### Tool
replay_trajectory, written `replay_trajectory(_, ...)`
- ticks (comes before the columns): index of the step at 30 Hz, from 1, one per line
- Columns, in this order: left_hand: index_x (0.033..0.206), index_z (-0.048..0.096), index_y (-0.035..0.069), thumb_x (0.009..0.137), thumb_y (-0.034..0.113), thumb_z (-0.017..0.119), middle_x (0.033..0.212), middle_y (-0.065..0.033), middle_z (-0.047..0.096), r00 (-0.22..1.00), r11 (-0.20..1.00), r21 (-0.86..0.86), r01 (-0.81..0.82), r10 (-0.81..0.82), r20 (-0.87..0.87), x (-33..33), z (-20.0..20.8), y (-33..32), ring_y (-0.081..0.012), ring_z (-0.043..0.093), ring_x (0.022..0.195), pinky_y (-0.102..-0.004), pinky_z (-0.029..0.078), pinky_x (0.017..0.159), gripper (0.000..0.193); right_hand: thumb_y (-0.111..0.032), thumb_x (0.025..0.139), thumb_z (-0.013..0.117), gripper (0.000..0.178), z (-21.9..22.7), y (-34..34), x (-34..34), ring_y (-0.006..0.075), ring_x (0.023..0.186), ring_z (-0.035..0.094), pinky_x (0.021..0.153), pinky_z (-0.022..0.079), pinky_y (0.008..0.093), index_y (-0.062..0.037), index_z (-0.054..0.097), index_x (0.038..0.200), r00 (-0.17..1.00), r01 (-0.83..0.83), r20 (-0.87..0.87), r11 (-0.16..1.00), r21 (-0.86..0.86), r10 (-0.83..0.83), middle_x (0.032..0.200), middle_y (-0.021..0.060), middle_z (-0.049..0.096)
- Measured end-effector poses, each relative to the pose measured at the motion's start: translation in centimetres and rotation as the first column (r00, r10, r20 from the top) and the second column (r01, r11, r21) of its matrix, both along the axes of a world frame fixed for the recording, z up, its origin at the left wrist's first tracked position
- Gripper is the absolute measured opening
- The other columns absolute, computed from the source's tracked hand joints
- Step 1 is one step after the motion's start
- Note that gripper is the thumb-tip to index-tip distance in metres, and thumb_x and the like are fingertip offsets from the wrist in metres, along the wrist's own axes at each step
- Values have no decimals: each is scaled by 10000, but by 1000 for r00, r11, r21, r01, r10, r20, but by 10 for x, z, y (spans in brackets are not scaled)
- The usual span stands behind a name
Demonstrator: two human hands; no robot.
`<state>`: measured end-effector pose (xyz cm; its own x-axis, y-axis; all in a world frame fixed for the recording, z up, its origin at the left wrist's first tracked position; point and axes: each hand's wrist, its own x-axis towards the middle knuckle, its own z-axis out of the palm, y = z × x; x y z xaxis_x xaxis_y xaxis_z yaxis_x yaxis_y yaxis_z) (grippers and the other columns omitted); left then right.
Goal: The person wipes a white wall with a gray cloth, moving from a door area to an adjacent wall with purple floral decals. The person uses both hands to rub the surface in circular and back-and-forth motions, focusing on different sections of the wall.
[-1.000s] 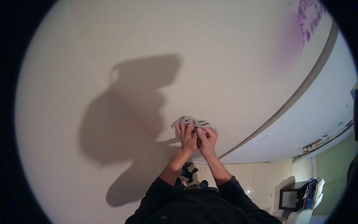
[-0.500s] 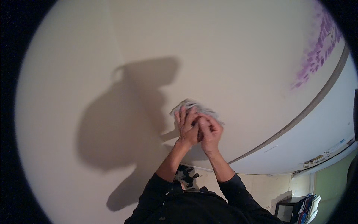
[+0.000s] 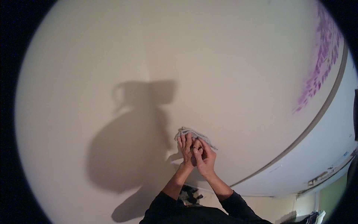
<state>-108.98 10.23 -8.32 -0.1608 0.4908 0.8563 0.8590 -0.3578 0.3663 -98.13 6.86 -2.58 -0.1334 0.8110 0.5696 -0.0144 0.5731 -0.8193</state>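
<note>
A folded grey cloth [image 3: 186, 130] lies against the cream wall [image 3: 223, 82], pressed there by both of my hands. My left hand [image 3: 187, 151] holds it with long fingers laid over the cloth, their tips near its upper left part. Beside and partly overlapping it, my right hand [image 3: 206, 158] is closed, its fingers curled at the cloth's lower right and its thumb bent in toward the left hand. The hands cover much of the cloth, so the exact grip beneath is hidden.
My shadow [image 3: 123, 149] falls across a wall corner on the left. Purple painted petals [image 3: 320, 67] are at upper right. A grey-brown trim strip [image 3: 309, 130] curves above a white surface [image 3: 298, 164]. Dark items [image 3: 189, 195] lie below my forearms; stacked cloths [image 3: 317, 217] stand at lower right.
The view has shifted up and left, so wall, hands and cloth sit lower in the picture. Both hands, still on the cloth, are nearer the wall corner.
</note>
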Motion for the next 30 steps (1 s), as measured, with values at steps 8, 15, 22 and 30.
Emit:
replay_trajectory(8, 1282, 501, -4, 1039, 409, 376, 1575, -308, 268, 979, 918, 343, -199, 204, 21, -58, 122, 35, -573, 198, 1442, -734, 157, 1100, 495, 21, 900, 605, 437, 65, -31, -27, 395, 1240, 599, 1036, 475, 472, 18, 527, 1330, 997, -16, -57, 874, 486, 50, 1334, 276, 592)
replay_trajectory(15, 1363, 445, -5, 1036, 323, 393, 1592, -316, 222, 970, 903, 371, -216, 242, -24, -46, 233, 30, -584, 189, 1442, -723, 176, 1090, 466, 97, 832, 602, 396, 99, -43, -38, 381, 1108, 683, 967, 535, 449, 31, 586, 1222, 987, -94, -62, 836, 541, 151, 1170, 263, 682)
replay_trajectory(22, 1348, 506, 60, 1018, 325, 439, 1595, -293, 247, 945, 887, 373, -273, 319, -68, -9, 251, 23, -569, 218, 1432, -729, 237, 1038, 429, 106, 815, 642, 355, 98, -57, -24, 349, 1016, 723, 877, 578, 409, 36, 644, 1162, 979, -54, -135, 836, 546, 151, 1103, 206, 726)
replay_trajectory(30, 1243, 656, 228, 987, 420, 504, 1578, -211, 367, 970, 936, 315, -161, 208, -124, 113, 260, 12, -517, 259, 1435, -659, 214, 1077, 353, 83, 799, 643, 173, 96, -73, 47, 296, 750, 738, 735, 599, 397, 68, 723, 951, 989, 52, -145, 863, 503, 25, 883, 179, 746)
